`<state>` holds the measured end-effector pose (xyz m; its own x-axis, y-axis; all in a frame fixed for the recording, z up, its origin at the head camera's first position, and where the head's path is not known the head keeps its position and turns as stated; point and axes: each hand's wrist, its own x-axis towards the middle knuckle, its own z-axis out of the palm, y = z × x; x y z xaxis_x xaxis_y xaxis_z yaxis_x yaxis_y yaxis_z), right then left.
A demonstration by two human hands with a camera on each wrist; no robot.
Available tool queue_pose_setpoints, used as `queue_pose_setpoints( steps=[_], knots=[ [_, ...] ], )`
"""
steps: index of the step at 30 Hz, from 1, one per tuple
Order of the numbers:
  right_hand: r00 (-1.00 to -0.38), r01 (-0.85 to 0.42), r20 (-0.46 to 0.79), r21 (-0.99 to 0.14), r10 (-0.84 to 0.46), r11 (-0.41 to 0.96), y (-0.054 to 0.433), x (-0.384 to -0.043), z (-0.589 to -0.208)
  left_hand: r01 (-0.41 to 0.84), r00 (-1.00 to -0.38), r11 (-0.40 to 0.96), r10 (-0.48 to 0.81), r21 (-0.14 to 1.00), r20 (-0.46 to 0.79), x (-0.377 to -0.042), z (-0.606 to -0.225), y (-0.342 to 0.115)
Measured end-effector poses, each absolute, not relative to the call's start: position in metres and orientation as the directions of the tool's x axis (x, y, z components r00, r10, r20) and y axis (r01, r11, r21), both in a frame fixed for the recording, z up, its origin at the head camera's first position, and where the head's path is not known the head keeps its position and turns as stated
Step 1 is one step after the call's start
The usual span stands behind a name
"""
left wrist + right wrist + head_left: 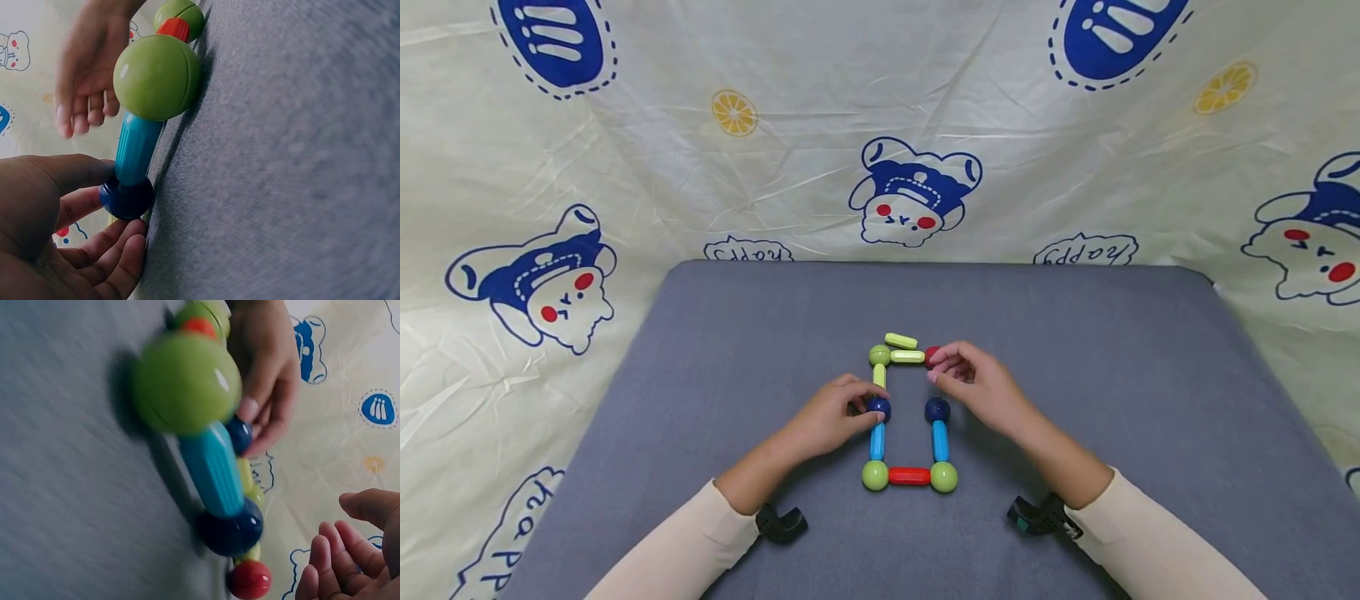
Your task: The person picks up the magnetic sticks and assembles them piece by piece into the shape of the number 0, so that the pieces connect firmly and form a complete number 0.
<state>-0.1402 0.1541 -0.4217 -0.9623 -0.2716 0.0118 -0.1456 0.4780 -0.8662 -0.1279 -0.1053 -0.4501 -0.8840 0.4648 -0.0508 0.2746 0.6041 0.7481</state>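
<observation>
On the grey table lies a chain of balls and sticks. With thumb and fingers my left hand (829, 418) pinches the left dark blue ball (127, 199), between a yellow-green stick (879, 377) and a light blue stick (877, 442). My right hand (988, 387) hovers beside the red ball (250, 579), fingers loosely bent, holding nothing. Another dark blue ball (937, 409) tops the right light blue stick (940, 441). Two green balls (875, 476) flank a red stick (909, 477) at the near end. A far green ball (879, 356) joins a yellow-green stick (907, 357) leading to the red ball.
One loose yellow-green stick (901, 341) lies just beyond the chain's far side. The grey table (737, 333) ends at a printed cloth (805, 167) behind it. Each wrist carries a black camera band (782, 525).
</observation>
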Motion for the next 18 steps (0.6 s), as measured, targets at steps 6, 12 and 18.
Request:
queue_pose_setpoints(
  steps=[6,12,18],
  knots=[
    [-0.963,-0.183,0.038,-0.820,-0.267,0.543,0.147,-0.169,-0.422,0.267,-0.889,0.593,0.456,0.760,-0.043,-0.127,-0.452,-0.106],
    [-0.965,-0.175,0.029,-0.810,-0.259,0.560,0.138,-0.190,-0.431,0.278,-0.885,0.570,0.466,0.774,-0.025,-0.128,-0.455,-0.106],
    [-0.966,-0.158,-0.009,-0.773,-0.259,0.615,0.131,-0.209,-0.439,0.265,-0.889,0.550,0.458,0.792,-0.021,-0.128,-0.457,-0.108]
  ],
)
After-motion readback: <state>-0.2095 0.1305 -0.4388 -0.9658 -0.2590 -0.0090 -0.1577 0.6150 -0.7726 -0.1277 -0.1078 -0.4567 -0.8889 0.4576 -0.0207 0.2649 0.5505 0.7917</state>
